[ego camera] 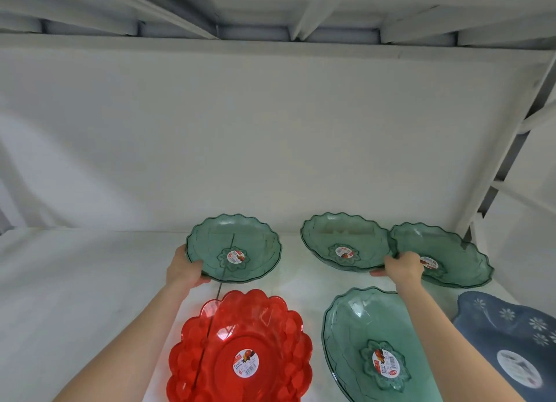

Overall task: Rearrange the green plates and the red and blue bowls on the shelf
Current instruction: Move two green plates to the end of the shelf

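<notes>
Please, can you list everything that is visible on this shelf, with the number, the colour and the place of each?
green plates: four, translucent green; one in front between the bowls; back left plate; back middle plate; back right plate.
red bowl: one, translucent red, front left.
blue bowl: one, blue with white flowers, front right.
shelf: one, white, under all dishes.
left hand: one, grips rim of back left plate.
right hand: one, grips rim of back right plate.
</notes>
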The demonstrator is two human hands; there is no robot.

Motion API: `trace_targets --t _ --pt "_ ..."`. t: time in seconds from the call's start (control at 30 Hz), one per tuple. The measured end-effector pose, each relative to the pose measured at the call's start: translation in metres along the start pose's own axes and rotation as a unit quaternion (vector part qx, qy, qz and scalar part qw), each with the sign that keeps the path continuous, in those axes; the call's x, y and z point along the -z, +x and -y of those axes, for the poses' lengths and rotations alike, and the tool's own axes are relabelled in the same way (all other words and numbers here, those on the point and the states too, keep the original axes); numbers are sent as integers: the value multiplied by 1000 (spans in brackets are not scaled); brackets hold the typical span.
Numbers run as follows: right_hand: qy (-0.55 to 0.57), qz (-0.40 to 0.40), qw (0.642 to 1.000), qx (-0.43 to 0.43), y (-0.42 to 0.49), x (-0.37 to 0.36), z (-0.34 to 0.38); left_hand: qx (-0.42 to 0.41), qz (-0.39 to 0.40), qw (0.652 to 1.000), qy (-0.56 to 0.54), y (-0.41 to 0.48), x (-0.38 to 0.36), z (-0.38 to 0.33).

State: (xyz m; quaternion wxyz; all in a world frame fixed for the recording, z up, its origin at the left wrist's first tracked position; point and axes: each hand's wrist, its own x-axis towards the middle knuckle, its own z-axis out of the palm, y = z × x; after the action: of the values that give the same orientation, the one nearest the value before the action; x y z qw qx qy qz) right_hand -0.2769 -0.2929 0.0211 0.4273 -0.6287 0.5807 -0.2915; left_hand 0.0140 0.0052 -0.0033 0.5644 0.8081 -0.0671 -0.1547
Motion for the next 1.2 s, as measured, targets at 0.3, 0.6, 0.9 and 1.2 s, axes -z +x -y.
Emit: trace_targets --t 0.3,0.6,0.9,1.2 --pt "29 19 999 5 -44 8 32 10 -15 998 -63 -25 46 -22" --pt "-12 42 999 24 -120 -12 71 34 -34 995 -83 -35 137 -19" --pt "54 59 996 50 -193 -78 93 24 -45 993 -105 -10 228 6" --pt "67 39 997 19 -287 -149 123 39 -33 996 -75 25 346 25"
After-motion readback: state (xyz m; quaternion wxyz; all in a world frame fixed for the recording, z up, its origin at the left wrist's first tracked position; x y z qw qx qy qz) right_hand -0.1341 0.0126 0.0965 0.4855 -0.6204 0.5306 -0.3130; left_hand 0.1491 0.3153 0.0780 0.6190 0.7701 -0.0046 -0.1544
